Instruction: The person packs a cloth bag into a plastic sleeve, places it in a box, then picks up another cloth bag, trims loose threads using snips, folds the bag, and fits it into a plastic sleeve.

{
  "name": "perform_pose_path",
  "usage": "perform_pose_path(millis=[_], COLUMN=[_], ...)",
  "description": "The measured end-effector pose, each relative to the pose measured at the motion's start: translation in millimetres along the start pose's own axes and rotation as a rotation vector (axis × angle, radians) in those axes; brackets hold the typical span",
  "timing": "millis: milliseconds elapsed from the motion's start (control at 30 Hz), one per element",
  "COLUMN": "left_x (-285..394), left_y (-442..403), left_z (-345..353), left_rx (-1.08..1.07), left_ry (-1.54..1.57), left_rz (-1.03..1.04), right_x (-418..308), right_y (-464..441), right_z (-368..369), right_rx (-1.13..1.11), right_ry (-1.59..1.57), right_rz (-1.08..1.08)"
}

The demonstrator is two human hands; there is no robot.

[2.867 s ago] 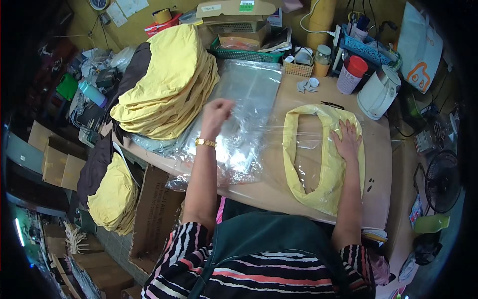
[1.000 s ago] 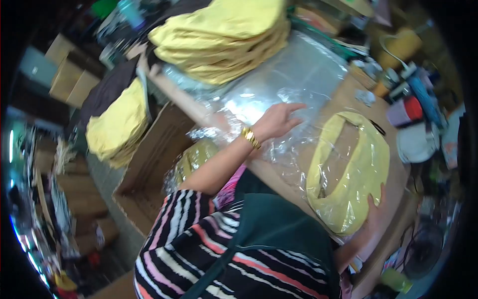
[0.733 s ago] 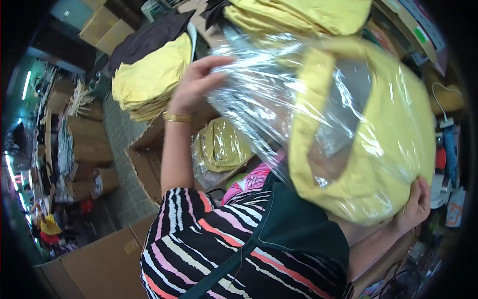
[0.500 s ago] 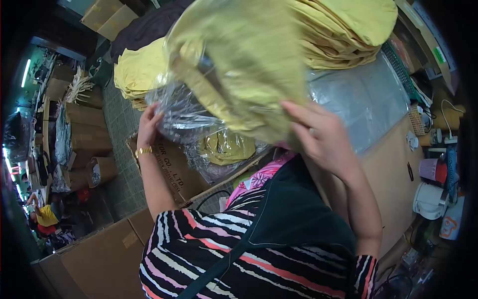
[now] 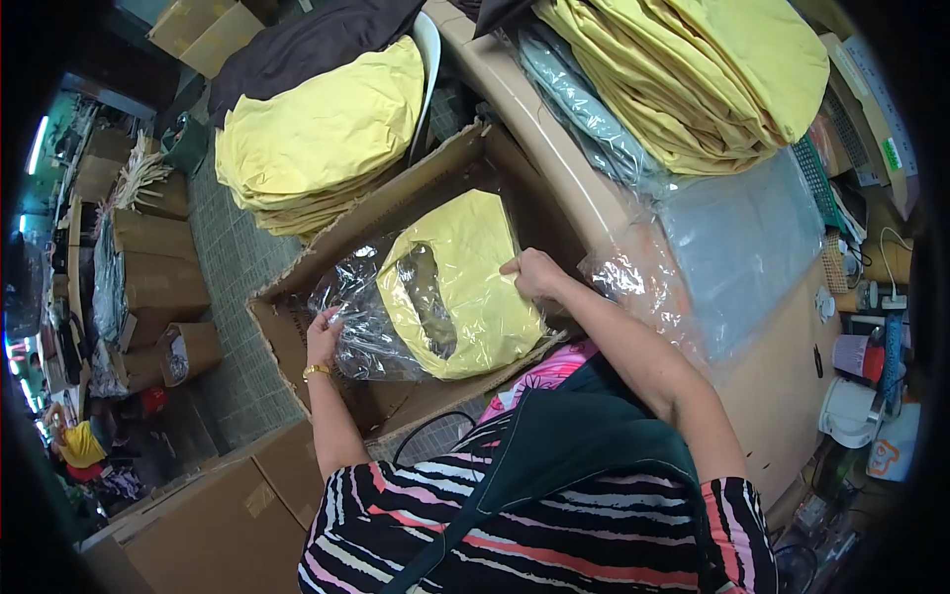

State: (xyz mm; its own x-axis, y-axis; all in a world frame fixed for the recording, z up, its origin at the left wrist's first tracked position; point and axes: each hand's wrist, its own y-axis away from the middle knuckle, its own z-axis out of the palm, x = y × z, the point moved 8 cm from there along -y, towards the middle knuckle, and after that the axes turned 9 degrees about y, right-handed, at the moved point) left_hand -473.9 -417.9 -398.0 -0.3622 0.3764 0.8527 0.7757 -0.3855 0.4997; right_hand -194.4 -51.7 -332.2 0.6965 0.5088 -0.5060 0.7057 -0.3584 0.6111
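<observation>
A folded yellow cloth piece (image 5: 477, 267) with an oval opening lies inside a clear plastic bag (image 5: 371, 342). The bag rests low in an open cardboard box (image 5: 272, 332). Pinched in my left hand (image 5: 324, 339) is the loose, crinkled end of the bag, on the left. My right hand (image 5: 537, 274) grips the bag's right edge, beside the cloth, with its fingers curled. What lies under the bag in the box is mostly hidden.
Yellow cloth stacks stand behind the box (image 5: 317, 139) and on the table at right (image 5: 683, 79). Flat clear plastic bags (image 5: 742, 238) lie on that table. A dark cloth (image 5: 307, 49) sits behind the left stack. Closed cartons (image 5: 198, 505) stand at lower left.
The bagged yellow cloth has come down from in front of me into the box. My right hand moved left and forward with it; my left hand shifted slightly down and right, still on the bag.
</observation>
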Motion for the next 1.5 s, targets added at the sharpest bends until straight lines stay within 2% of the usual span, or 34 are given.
perform_pose_path(millis=[67, 100, 133, 167, 200, 267, 333, 400, 467, 533, 567, 600, 633, 700, 733, 767, 800, 833, 867, 900, 933, 967, 1000, 1033, 1067, 1100, 1133, 1167, 1200, 1233, 1300, 1333, 1433, 1500], left_x=[-56, -89, -63, -54, -51, -72, -83, -76, -54, -41, -29, -18, 9, 90, 132, 176, 238, 288, 340, 368, 407, 435, 457, 473, 484, 491, 496, 490, 491, 494, 502, 510, 531, 536], left_y=[-37, -64, -51, -31, -35, -42, -60, -71, -71, -69, -64, -51, -36, 15, 42, 70, 109, 142, 177, 183, 208, 235, 273, 308, 317, 318, 302, 274, 252, 246, 242, 239, 230, 291], left_z=[-19, -28, -10, -11, 2, 11, 33, 72, 127, 174, 181, 209, 248, 294, 315, 336, 353, 364, 375, 387, 396, 407, 420, 440, 461, 485, 512, 534, 554, 566, 575, 576, 577, 558], left_rx=[-0.032, -0.047, -0.061, 0.157, 0.155, 0.131, 0.139, 0.174, -0.024, -0.154, -0.162, -0.407, -0.663, -0.911, -1.055, -1.221, -1.295, -1.254, -1.185, -1.042, -0.891, -0.663, -0.467, -0.426, -0.397, -0.417, -0.507, -0.397, -0.604, -0.637, -0.726, -0.729, -0.609, -0.697], left_ry=[-0.038, -0.231, -0.422, -0.919, -0.923, -1.182, -1.152, -0.953, -0.830, -0.785, -0.786, -0.733, -0.672, -0.701, -0.581, -0.369, -0.337, -0.231, -0.161, 0.034, 0.173, 0.174, 0.020, -0.084, -0.217, -0.349, -0.530, -0.749, -0.859, -0.970, -0.951, -0.873, -0.787, -0.425], left_rz=[-0.077, 0.038, 0.156, 0.026, 0.024, -0.267, -0.247, -0.216, 0.036, 0.142, 0.152, 0.089, 0.047, 0.039, 0.005, 0.038, 0.188, 0.283, 0.556, 0.722, 0.994, 1.329, 1.603, 1.890, 1.950, 1.990, 1.968, 1.962, 1.727, 1.601, 1.578, 1.680, 1.567, 1.762], right_x=[0, -2, -4, -7, -11, -25, -43, -74, -91, -101, -94, -78, -50, 31, 84, 135, 187, 242, 287, 318, 346, 373, 395, 414, 419, 420, 429, 438, 437, 438, 456, 442, 451, 495], right_y=[2, 5, 10, 16, 24, 38, 63, 99, 138, 192, 215, 238, 259, 312, 335, 358, 384, 414, 442, 462, 480, 489, 494, 499, 496, 492, 491, 491, 493, 496, 503, 506, 512, 514], right_z=[3, 5, 6, 16, 23, 30, 32, 15, -7, -57, -81, -100, -117, -143, -148, -155, -157, -155, -150, -143, -140, -140, -139, -133, -139, -149, -151, -154, -160, -160, -159, -159, -136, -129], right_rx=[0.015, 0.026, 0.020, -0.097, -0.213, -0.240, -0.273, -0.344, -0.354, -0.328, -0.266, -0.188, -0.091, 0.199, 0.379, 0.598, 0.812, 1.051, 1.261, 1.371, 1.468, 1.483, 1.487, 1.509, 1.489, 1.456, 1.315, 1.176, 1.172, 1.153, 1.105, 1.079, 1.073, 1.082], right_ry=[0.097, 0.196, 0.194, 0.249, 0.304, 0.332, 0.355, 0.082, -0.136, -0.291, -0.371, -0.449, -0.584, -0.803, -0.889, -0.830, -0.775, -0.524, -0.254, -0.173, -0.081, 0.006, 0.088, 0.080, 0.285, 0.487, 0.490, 0.501, 0.428, 0.353, 0.224, 0.372, 0.647, 0.778], right_rz=[-0.017, -0.042, -0.041, -0.058, -0.074, -0.173, -0.266, -0.367, -0.523, -0.544, -0.540, -0.528, -0.463, -0.285, -0.175, -0.004, 0.184, 0.332, 0.505, 0.599, 0.685, 0.742, 0.789, 0.811, 0.938, 1.046, 1.138, 1.204, 1.157, 1.114, 1.129, 1.166, 1.152, 1.105])
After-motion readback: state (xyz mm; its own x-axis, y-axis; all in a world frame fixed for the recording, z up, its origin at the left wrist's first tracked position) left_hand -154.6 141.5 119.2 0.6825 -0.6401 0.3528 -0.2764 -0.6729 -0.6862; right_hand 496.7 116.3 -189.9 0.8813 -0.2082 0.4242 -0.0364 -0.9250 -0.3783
